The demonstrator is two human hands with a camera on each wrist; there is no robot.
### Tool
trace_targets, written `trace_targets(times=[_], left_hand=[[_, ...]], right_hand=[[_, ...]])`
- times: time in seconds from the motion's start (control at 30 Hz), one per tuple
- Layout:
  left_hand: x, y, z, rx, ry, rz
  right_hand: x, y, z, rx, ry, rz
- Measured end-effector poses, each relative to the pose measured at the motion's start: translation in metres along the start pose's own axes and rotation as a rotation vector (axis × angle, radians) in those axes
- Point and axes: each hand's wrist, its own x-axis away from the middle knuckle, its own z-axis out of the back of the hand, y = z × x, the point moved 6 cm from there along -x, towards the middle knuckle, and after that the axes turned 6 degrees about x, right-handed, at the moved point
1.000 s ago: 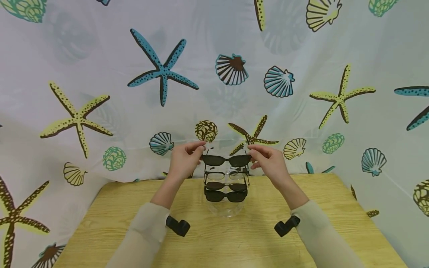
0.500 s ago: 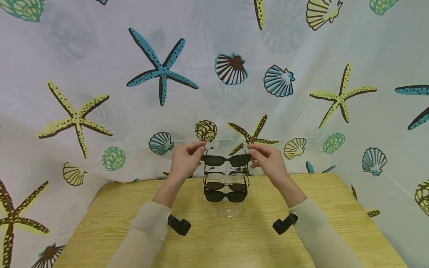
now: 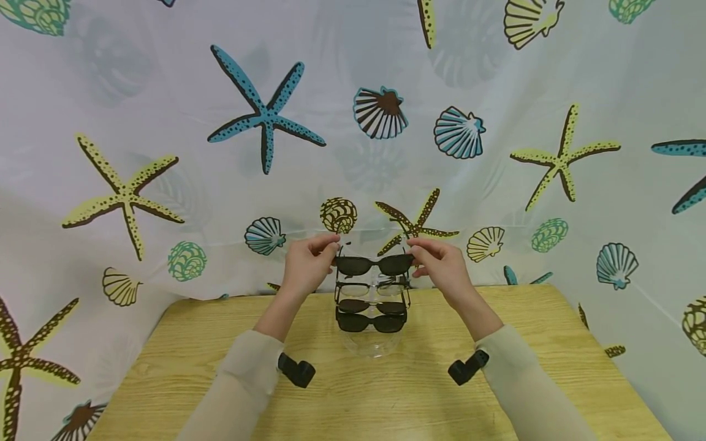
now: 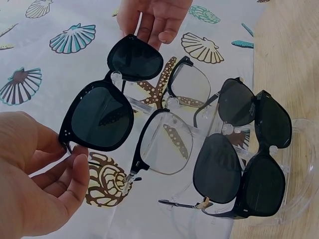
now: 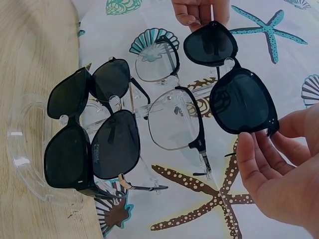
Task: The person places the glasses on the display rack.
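Observation:
In the head view a pair of black sunglasses [image 3: 354, 265] sits at the top of a clear display stand [image 3: 371, 351]. My left hand [image 3: 307, 264] pinches its left end near the hinge, and my right hand [image 3: 444, 264] pinches the right end. Both wrist views show thumb and fingers at the frame's corners. Just below hang half-rim eyeglasses [image 4: 144, 132] with clear lenses. Lower come thin-framed dark sunglasses [image 4: 217, 167], then thick black sunglasses [image 4: 265, 186] at the bottom. The stand's clear nose rests show at the bridges.
The stand is on a light wooden table [image 3: 375, 404], close to its back edge. Behind it hangs a white curtain [image 3: 342, 153] printed with starfish and shells, which also runs along both sides. A black wrist camera [image 3: 296, 370] is strapped at each sleeve.
Both forearms have edged slightly inward, and the top sunglasses have shifted a touch to the right and down. Each hand keeps its pinch; the lower eyewear stays in place.

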Motion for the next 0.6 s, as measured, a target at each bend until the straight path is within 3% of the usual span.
trace_targets(times=[0.6], left_hand=[[0.0018, -0.0009, -0.0002, 0.009, -0.010, 0.025]], right_hand=[[0.0001, 0.0021, -0.0005, -0.001, 0.002, -0.015]])
